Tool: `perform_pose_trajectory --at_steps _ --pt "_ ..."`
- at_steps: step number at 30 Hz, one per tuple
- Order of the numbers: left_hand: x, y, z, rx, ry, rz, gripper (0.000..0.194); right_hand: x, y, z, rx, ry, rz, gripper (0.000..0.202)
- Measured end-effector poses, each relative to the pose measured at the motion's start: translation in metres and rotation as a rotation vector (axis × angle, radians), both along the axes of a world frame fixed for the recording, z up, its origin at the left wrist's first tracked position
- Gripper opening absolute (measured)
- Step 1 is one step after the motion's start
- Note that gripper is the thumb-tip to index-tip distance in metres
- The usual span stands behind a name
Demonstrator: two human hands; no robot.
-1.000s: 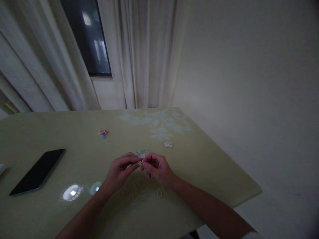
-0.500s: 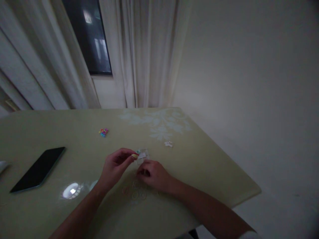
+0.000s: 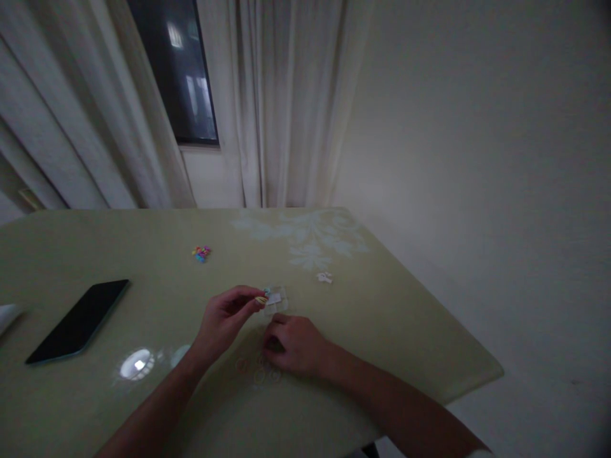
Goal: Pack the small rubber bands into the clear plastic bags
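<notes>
My left hand pinches a small yellowish striped piece between thumb and forefinger, too small to name surely. Just beyond it lies a clear plastic box with compartments, holding a whitish rectangle and a small teal ring partly behind my fingertips. My right hand is curled low over the table, thumb and fingers together, on the near side of the box. Whatever may be in its fingers is hidden. Several thin pale rings and a reddish ring lie beside and below it.
A heap of small colourful pieces lies farther back on the table. Small white pieces are to the right of the box. A black tablet lies at left, near a white object. Curtains and a wall stand behind.
My right hand has drawn slightly back toward me, away from the box, over the rings. My left hand keeps its pinch on the yellowish piece. The view has shifted slightly.
</notes>
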State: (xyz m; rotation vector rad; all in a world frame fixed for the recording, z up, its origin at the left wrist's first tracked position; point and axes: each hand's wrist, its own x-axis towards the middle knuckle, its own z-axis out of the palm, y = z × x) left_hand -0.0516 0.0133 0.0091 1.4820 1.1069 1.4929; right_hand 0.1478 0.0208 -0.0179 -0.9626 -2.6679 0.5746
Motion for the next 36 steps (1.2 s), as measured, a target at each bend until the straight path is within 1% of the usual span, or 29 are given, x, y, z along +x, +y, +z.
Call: perform_pose_trajectory --at_steps 4,7,10,12,16,21,24,26,29,30,32,34,36 --pt "0.000 0.000 -0.002 -0.015 0.003 -0.011 0.010 -0.001 -0.002 0.001 0.041 -0.055 0.014 0.022" --pt "-0.001 0.000 -0.002 -0.021 0.032 -0.026 0.010 -0.002 -0.001 0.002 0.057 -0.120 0.003 0.028" --pt "-0.002 -0.002 -0.001 -0.028 0.060 -0.056 0.012 0.000 0.001 0.003 0.046 -0.138 0.014 0.032" --pt "-0.001 -0.002 0.000 -0.037 0.060 -0.072 0.012 0.003 0.003 0.002 0.030 -0.113 0.009 0.029" --pt "0.000 -0.002 0.000 -0.053 0.049 -0.060 0.014 0.007 0.004 0.004 -0.009 -0.048 -0.007 0.021" --pt "0.000 -0.002 -0.001 -0.066 0.048 -0.027 0.017 0.009 0.005 0.011 -0.057 -0.046 0.030 0.024" --pt "0.000 -0.002 0.000 -0.071 0.044 -0.025 0.018 0.008 0.004 0.014 -0.087 -0.093 0.031 0.023" --pt "0.000 -0.002 0.000 -0.078 0.042 -0.035 0.019 0.007 0.003 0.013 -0.073 -0.142 0.041 0.025" --pt "0.001 -0.002 0.000 -0.090 0.026 -0.046 0.021 0.006 0.001 0.011 -0.018 -0.184 0.052 0.033" --pt "0.001 -0.002 0.000 -0.091 0.022 -0.054 0.020 0.006 0.002 0.011 -0.011 -0.175 0.052 0.033" --pt "0.000 -0.002 0.001 -0.092 0.027 -0.078 0.018 0.009 0.004 0.014 -0.044 -0.104 0.036 0.026" --pt "0.001 -0.003 0.003 -0.095 0.033 -0.115 0.015 0.013 0.008 0.018 -0.133 0.045 0.001 0.014" --pt "0.002 -0.004 0.004 -0.102 0.017 -0.162 0.014 0.016 0.014 0.022 -0.226 0.238 -0.072 0.009"
